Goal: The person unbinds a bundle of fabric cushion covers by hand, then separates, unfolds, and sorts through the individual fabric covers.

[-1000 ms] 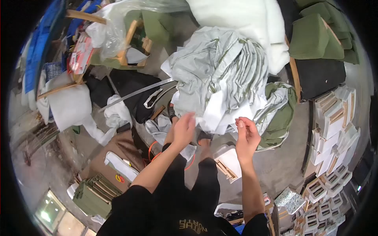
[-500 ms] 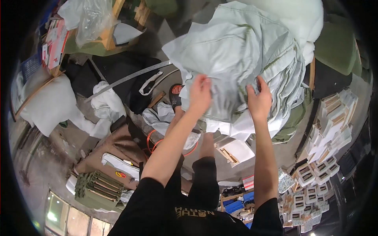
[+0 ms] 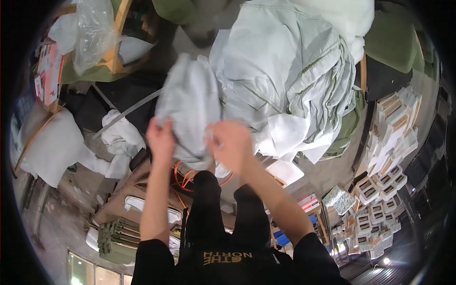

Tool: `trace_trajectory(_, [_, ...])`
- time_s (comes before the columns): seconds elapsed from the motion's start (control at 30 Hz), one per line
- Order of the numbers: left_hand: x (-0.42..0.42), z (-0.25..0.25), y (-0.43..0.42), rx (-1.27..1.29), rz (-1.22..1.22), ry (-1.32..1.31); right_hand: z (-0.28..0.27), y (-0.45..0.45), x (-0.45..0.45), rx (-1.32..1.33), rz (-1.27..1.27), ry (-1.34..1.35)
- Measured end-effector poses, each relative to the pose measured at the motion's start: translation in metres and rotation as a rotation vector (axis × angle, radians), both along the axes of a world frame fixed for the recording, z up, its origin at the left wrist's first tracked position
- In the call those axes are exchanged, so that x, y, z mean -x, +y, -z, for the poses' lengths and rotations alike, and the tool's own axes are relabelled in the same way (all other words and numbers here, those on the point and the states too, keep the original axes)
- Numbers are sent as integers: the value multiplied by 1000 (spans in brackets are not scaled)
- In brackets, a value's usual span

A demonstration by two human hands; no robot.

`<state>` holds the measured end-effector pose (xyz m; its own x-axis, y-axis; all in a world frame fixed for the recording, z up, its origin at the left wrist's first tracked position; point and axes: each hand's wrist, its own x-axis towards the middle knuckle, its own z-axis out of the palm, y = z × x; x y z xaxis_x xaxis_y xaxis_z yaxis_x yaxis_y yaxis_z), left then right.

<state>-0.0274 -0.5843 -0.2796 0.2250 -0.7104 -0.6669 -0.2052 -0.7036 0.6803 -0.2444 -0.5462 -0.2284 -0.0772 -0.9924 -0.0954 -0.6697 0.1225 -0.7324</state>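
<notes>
A pale grey-green sewn fabric piece (image 3: 190,104) hangs between my two hands, bunched and a little blurred. My left hand (image 3: 161,140) grips its lower left edge. At its lower right edge is my right hand (image 3: 231,146), smeared by motion, with fingers curled in on the cloth. Just to the right lies a large heap of similar pale fabric pieces (image 3: 266,57), layered, with green showing along seams and folds. White cloth (image 3: 285,133) sticks out from the near side of the heap.
A white padded roll (image 3: 351,19) sits behind the heap. Stacked white framed parts (image 3: 394,128) stand on the right. White stuffing (image 3: 47,147) lies on the left, beside a metal strip (image 3: 128,111). An orange hose (image 3: 183,178) coils near my legs.
Both hands have moved left, away from the heap, carrying one fabric piece from its top. The piece is now lifted and bunched between them. My view has shifted slightly.
</notes>
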Motion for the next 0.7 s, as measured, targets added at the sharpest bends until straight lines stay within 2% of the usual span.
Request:
trace_trajectory(0.03, [-22,-13,-11,-67,-89,-104,4,-9,21,63,131,42])
trace_trajectory(0.1, [-71,-19,-20,15,-169,-120,29,-21,81,-206,650,241])
trace_trajectory(0.13, [-105,-14,-15,-18,-57,-196,33,-34,110,-28,731,310])
trace_trajectory(0.2, [-141,4,7,-130,37,-428,59,-46,151,-1,768,651])
trace_trajectory(0.27, [-148,24,33,-141,51,-588,62,-59,163,-335,734,617])
trace_trajectory(0.3, [-117,10,32,-60,52,-520,61,-65,165,-500,712,599])
trace_trajectory(0.4, [-23,-19,15,112,116,-81,49,-56,131,-65,420,622])
trace_trajectory(0.43, [18,-45,-2,68,143,8,45,-48,106,107,277,587])
trace_trajectory(0.47, [48,-60,-13,77,162,134,33,-41,72,28,147,512])
trace_trajectory(0.5, [74,-72,-25,85,192,139,21,-33,39,-56,23,426])
trace_trajectory(0.57, [92,-98,-51,-287,54,264,-25,-33,-20,-277,-323,249])
trace_trajectory(0.63, [55,-85,-45,-74,5,47,-48,-26,-42,-41,-105,-92])
trace_trajectory(0.7, [-20,-79,-35,85,-283,-8,-23,-21,-2,38,52,48])
